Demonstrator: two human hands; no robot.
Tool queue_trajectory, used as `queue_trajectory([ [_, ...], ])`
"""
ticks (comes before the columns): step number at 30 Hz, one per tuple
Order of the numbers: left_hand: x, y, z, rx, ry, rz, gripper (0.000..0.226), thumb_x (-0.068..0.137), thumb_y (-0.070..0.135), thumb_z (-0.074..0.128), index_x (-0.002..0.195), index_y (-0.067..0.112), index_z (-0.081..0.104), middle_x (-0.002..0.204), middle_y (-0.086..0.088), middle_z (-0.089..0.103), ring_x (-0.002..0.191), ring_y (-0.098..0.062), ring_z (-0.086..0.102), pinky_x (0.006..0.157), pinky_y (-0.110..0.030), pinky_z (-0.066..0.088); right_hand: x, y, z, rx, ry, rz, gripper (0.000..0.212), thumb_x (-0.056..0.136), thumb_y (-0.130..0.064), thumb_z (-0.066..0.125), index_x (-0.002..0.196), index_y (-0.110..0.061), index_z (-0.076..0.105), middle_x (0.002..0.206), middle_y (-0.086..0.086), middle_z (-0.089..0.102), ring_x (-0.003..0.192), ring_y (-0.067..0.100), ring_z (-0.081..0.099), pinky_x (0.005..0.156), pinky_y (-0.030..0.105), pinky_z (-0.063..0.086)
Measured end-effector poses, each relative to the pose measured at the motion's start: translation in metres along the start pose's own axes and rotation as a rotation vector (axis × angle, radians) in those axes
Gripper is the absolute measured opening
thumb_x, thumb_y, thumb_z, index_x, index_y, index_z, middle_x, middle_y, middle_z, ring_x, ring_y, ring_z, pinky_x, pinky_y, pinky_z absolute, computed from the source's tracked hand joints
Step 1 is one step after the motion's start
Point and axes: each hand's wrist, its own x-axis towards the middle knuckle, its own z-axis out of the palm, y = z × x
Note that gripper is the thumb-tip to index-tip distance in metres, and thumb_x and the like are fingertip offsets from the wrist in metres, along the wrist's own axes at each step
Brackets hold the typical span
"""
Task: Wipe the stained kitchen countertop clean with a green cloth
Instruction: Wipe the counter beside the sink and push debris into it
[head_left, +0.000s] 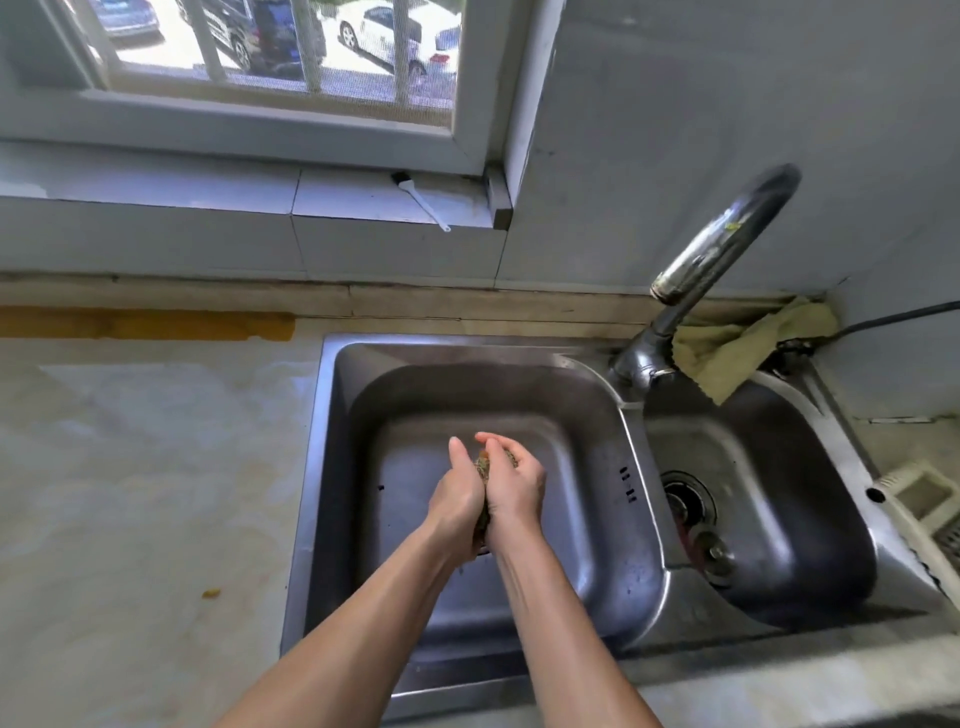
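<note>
Two bare hands of mine meet at the frame's centre over the left basin of the steel double sink (332, 467): my left hand (457, 499) and right hand (514, 486) press palm to palm, fingers closed tight on the wadded green cloth (484, 464) squeezed between them. At left lies the pale stained countertop (135, 467), a small orange speck (211, 593) on it. Farther back, an orange-yellow streak (145, 323) runs along the wall. At upper right stands the curved metal tap (711, 260), with a second, yellow-green rag (737, 348) behind it.
</note>
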Motion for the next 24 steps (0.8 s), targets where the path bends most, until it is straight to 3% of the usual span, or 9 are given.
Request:
queue_trajectory([
  [2,0.007,-0.003,0.001,0.102,0.048,0.050,0.084,0.090,0.068,0.009,0.114,0.008,0.063,0.107,-0.014,0.067,0.105,-0.032,0.063,0.091,-0.049,0.052,0.005,0.003,0.003,0.045,0.047,0.065,0.025,0.090,-0.013,0.058,0.068,-0.019,0.069,0.069,-0.001,0.067,0.065,0.018,0.062,0.061,0.026,0.051],
  [6,0.026,-0.007,0.002,0.368,0.172,0.138,0.073,0.096,0.054,0.010,0.119,0.009,0.062,0.122,-0.018,0.062,0.115,-0.034,0.056,0.102,-0.046,0.044,0.015,0.007,0.004,0.101,0.073,0.140,0.026,0.092,-0.010,0.054,0.068,-0.016,0.064,0.065,0.004,0.061,0.062,0.023,0.057,0.057,0.026,0.048],
  [10,0.025,-0.009,0.005,0.422,0.204,0.166,0.064,0.097,0.046,0.015,0.111,0.008,0.064,0.115,-0.018,0.064,0.105,-0.032,0.060,0.096,-0.045,0.048,0.020,0.007,0.002,0.092,0.098,0.156,0.023,0.093,-0.007,0.049,0.073,-0.012,0.059,0.063,0.004,0.052,0.056,0.018,0.051,0.047,0.020,0.043],
  [17,0.026,-0.014,0.007,0.529,0.229,0.216,0.062,0.099,0.040,0.015,0.111,0.004,0.064,0.119,-0.020,0.062,0.108,-0.033,0.058,0.100,-0.046,0.044,0.025,0.015,0.002,0.159,0.093,0.199,0.027,0.095,-0.006,0.045,0.071,-0.013,0.057,0.067,0.004,0.047,0.058,0.018,0.045,0.055,0.026,0.040],
  [20,0.015,-0.007,0.005,0.560,0.189,0.260,0.065,0.099,0.045,0.014,0.117,0.007,0.063,0.122,-0.021,0.060,0.113,-0.034,0.055,0.101,-0.045,0.043,0.023,0.014,-0.001,0.187,0.013,0.135,0.023,0.096,-0.008,0.050,0.075,-0.013,0.059,0.064,0.003,0.048,0.058,0.016,0.045,0.055,0.025,0.042],
  [21,0.013,-0.003,0.002,0.561,0.161,0.264,0.066,0.097,0.051,0.016,0.119,0.010,0.063,0.122,-0.019,0.061,0.114,-0.033,0.056,0.100,-0.045,0.045,0.024,0.013,-0.003,0.185,-0.026,0.094,0.018,0.095,-0.011,0.053,0.079,-0.014,0.061,0.068,0.005,0.053,0.062,0.015,0.050,0.059,0.026,0.045],
  [23,0.005,0.011,-0.004,0.338,0.006,0.214,0.059,0.093,0.061,0.028,0.110,0.019,0.066,0.110,-0.009,0.068,0.100,-0.024,0.063,0.087,-0.035,0.053,0.026,0.005,-0.014,0.280,-0.154,0.045,0.005,0.093,-0.019,0.060,0.097,-0.017,0.063,0.092,0.009,0.064,0.079,0.016,0.061,0.070,0.027,0.050],
  [24,0.005,0.015,-0.008,0.233,-0.067,0.179,0.050,0.093,0.060,0.036,0.100,0.020,0.066,0.098,-0.003,0.069,0.088,-0.018,0.065,0.075,-0.028,0.054,0.027,0.004,-0.021,0.339,-0.206,0.061,0.017,0.092,-0.022,0.062,0.109,-0.019,0.062,0.103,0.007,0.065,0.087,0.015,0.064,0.071,0.025,0.051],
])
